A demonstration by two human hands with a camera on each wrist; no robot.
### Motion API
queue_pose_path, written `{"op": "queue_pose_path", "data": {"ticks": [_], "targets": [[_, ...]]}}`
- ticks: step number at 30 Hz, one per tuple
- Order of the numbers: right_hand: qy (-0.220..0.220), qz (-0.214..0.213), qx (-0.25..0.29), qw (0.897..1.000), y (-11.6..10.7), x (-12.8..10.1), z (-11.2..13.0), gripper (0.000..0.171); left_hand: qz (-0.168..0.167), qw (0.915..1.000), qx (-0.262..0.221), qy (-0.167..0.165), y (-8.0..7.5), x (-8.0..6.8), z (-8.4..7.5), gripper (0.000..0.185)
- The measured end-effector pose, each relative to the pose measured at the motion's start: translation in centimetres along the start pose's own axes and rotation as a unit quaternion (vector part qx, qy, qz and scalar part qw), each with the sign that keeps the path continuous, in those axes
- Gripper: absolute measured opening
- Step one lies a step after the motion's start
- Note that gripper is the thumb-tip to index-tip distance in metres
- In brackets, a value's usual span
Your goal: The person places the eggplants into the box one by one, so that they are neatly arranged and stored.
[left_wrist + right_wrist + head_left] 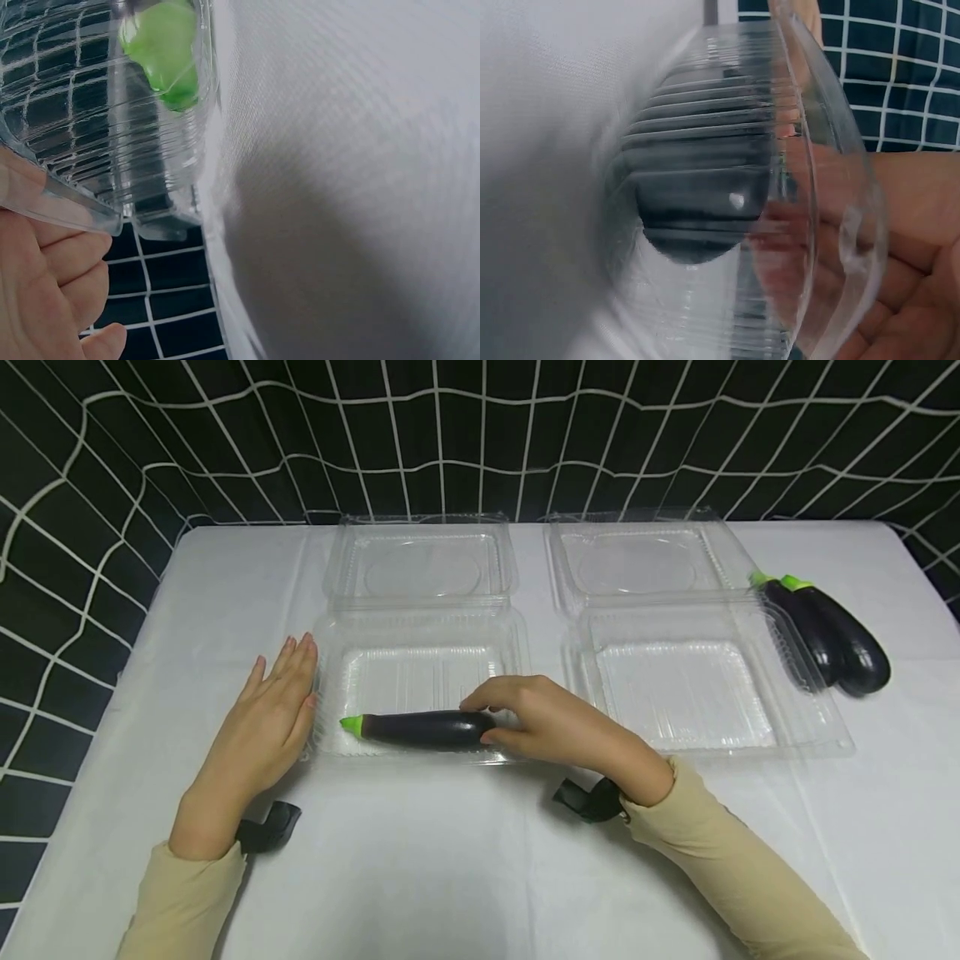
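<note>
- Beige sleeves are framing the near edge of the white-clothed table (465,877), where a person is working with both hands over clear plastic packaging.
- The right hand (558,722) is curling its fingers and thumb around the rounded dark end of a glossy purple eggplant (423,729), which is lying lengthwise along the near edge inside the left clamshell box (420,635), its bright green cap pointing toward the other hand.
- The left hand (273,718) is resting just outside that box with fingers straight and together, its fingertips touching the box's left wall; the left wrist view is showing the green cap (161,49) through the ribbed clear plastic.
- Judging by how things lie, the work is standing at an early stage: one eggplant is going into the first box, and both hinged lids are standing open beyond the hands.
- Farther to the right of the right hand, the second clamshell box (817,727) is sitting with nothing in it, thin, transparent and ridged on its floor.
- Beyond and to the right of it, two more eggplants (840,639) are waiting side by side on the cloth, smooth, long and nearly black, touching the second box's edge.
- A black curtain (150,443) with a white grid is hanging behind.
</note>
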State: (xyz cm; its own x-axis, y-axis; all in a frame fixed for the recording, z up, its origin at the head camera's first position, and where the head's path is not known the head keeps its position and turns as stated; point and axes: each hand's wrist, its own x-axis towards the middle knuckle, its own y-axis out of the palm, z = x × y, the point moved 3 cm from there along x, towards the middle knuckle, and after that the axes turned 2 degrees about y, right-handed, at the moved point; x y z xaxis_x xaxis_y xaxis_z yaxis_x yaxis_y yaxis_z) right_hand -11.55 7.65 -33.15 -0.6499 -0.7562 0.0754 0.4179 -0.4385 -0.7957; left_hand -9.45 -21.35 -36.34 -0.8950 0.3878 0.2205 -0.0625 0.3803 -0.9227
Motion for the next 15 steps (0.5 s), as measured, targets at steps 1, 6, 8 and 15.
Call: {"op": "queue_pose_path", "data": {"ticks": [1, 6, 8, 15], "targets": [[0.0, -0.007, 0.008, 1.0, -0.1, -0.1, 0.0, 0.032, 0.001, 1.0, 0.0, -0.001, 0.0, 0.0, 0.0, 0.051], [-0.007, -0.049, 0.034, 0.998, -0.8, -1.1, -0.2, 0.032, -0.005, 1.0, 0.005, 0.0, 0.1, 0.1, -0.1, 0.05], [-0.01, -0.061, 0.035, 0.997, -1.2, -1.4, -0.3, 0.032, -0.007, 1.0, 0.006, 0.001, 0.1, 0.1, -0.1, 0.05], [-0.004, -0.088, 0.031, 0.996, -2.5, -2.5, -0.4, 0.034, -0.005, 0.9999, 0.009, -0.004, 0.0, 0.1, -0.2, 0.05]]}}
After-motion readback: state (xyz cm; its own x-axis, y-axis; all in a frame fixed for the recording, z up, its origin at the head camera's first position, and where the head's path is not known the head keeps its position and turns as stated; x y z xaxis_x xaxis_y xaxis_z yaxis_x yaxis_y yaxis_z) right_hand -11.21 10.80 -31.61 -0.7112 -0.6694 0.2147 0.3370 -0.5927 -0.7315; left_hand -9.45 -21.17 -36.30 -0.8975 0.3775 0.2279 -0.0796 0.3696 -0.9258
